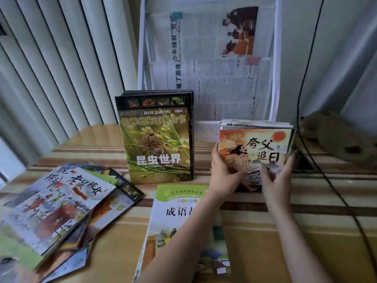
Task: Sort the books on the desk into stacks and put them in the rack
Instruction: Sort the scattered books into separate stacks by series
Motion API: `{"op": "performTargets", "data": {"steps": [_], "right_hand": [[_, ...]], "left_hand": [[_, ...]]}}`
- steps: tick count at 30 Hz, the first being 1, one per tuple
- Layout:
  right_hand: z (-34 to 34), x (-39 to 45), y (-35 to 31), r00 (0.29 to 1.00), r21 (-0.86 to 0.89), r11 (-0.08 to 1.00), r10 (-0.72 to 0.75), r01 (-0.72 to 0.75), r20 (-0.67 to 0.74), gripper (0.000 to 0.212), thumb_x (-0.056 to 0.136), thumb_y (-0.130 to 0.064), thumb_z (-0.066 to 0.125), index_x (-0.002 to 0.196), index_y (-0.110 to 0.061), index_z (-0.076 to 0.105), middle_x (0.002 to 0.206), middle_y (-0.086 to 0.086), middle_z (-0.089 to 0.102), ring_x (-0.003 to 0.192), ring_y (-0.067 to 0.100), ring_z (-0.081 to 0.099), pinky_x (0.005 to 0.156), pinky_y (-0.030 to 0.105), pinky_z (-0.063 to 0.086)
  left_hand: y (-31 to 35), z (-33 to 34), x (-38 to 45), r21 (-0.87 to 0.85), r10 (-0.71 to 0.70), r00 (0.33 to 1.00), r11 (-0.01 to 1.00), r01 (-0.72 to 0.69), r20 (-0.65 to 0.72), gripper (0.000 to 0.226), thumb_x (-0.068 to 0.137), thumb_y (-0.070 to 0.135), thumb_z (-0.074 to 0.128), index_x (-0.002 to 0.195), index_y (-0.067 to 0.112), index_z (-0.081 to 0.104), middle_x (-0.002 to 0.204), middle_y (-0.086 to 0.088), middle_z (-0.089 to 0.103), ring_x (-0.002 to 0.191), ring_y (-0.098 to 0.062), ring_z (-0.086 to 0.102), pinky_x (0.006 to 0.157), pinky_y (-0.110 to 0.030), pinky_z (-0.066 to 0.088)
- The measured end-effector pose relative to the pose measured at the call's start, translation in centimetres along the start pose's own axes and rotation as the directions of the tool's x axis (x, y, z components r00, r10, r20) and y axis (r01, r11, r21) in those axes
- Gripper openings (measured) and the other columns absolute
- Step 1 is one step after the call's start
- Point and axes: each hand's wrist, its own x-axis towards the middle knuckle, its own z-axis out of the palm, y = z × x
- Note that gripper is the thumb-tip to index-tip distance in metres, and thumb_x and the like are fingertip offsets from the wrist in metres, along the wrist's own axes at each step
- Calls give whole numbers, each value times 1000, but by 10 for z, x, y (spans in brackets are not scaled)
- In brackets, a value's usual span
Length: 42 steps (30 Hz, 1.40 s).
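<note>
Picture-book stack (256, 152) stands upright on its lower edge near the desk's (265, 242) back right, just before the white mesh rack (206, 130), cover facing the camera, long axis crosswise. Left hand (222, 170) clasps its left edge; right hand (277, 176) (motion-blurred) lies on the lower right cover, fingers curled round the right edge. Both hands hide the stack's bottom corners.

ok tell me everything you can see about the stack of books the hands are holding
The stack of thin picture books stands upright on the striped desk, just in front of the white mesh rack. Its front cover is glossy, showing a running figure, an orange sun and large black characters. The page edges on top look slightly uneven. The left hand grips its left edge; the right hand holds its lower right, fingers over the cover.
</note>
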Motion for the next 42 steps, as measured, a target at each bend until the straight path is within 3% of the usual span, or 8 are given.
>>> {"op": "performTargets", "data": {"steps": [9, 14, 19, 24, 27, 32, 38, 42], "right_hand": [[-2, 1, -2, 999, 241, 969, 48, -52, 22, 65, 95, -27, 52, 149, -24, 15, 142, 1, 44, 123, 17, 48, 99, 38, 44], [-1, -2, -1, 999, 122, 992, 42, -39, -22, 77, 89, -43, 56, 149, -36, 8, 136, -8, 46, 115, 16, 50, 91, 35, 44], [-1, 1, 2, 999, 233, 972, 35, -36, 9, 78, 87, -33, 63, 148, -32, 13, 142, -5, 42, 118, 6, 47, 79, 3, 39], [2, -4, 3, 1000, -5, 1000, 4, -4, -6, 92, 84, -49, 60, 149, -33, -3, 157, 2, 19, 139, 25, 28, 113, 57, 17], [1, -13, -10, 984, -168, 982, -110, 86, -138, 88, 81, -46, 51, 151, -20, 4, 158, 6, 11, 144, 27, 13, 113, 57, 3], [3, -35, -47, 890, -164, 894, -439, 418, -125, 63, 83, -33, 50, 136, -1, 41, 141, 17, 42, 134, 32, 35, 111, 55, 21], [30, -81, -117, 799, 206, 877, -480, 434, 361, 14, 91, -22, 50, 89, -23, 63, 81, -14, 62, 76, 3, 58, 65, 28, 50], [73, -129, -165, 518, 151, 971, -228, 187, 825, 18, 94, -31, 50, 86, -31, 66, 68, -3, 66, 60, 23, 63, 57, 44, 52]], "left_hand": [[14, 0, -5, 49, 114, 993, 992, -114, -8, 114, 67, 23, 76, 150, 17, -1, 150, -11, 26, 140, -25, 26, 115, -51, 22], [13, -1, -7, 135, 170, 985, 977, -165, -24, 118, 74, 24, 80, 142, 40, -15, 151, -9, 17, 141, -20, 16, 116, -44, 16], [7, 0, -3, 175, 197, 980, 966, -190, -25, 118, 73, 22, 79, 145, 34, -13, 151, -10, 12, 141, -18, 12, 116, -39, 12], [7, 7, -6, 308, 195, 974, 939, -152, -116, 118, 73, 23, 76, 149, 13, -14, 152, -19, 8, 139, -33, 10, 113, -40, 6], [11, 7, -13, 293, 263, 953, 932, -212, -147, 108, 79, 22, 69, 149, 15, -13, 153, -14, 7, 142, -25, 4, 113, -34, 5], [26, -13, -30, 341, 370, 920, 887, -310, -127, 86, 87, 17, 59, 151, 12, 1, 152, -16, 13, 143, -23, 9, 113, -25, 8], [23, -133, -64, 632, 512, 822, 729, -262, -250, 53, 80, 1, 56, 132, 3, 47, 133, -16, 46, 126, -30, 38, 109, -40, 30], [-5, -256, -93, 684, 359, 744, 708, 176, -563, 29, 80, 2, 54, 107, 2, 62, 112, -18, 59, 106, -35, 49, 88, -42, 39]]}}
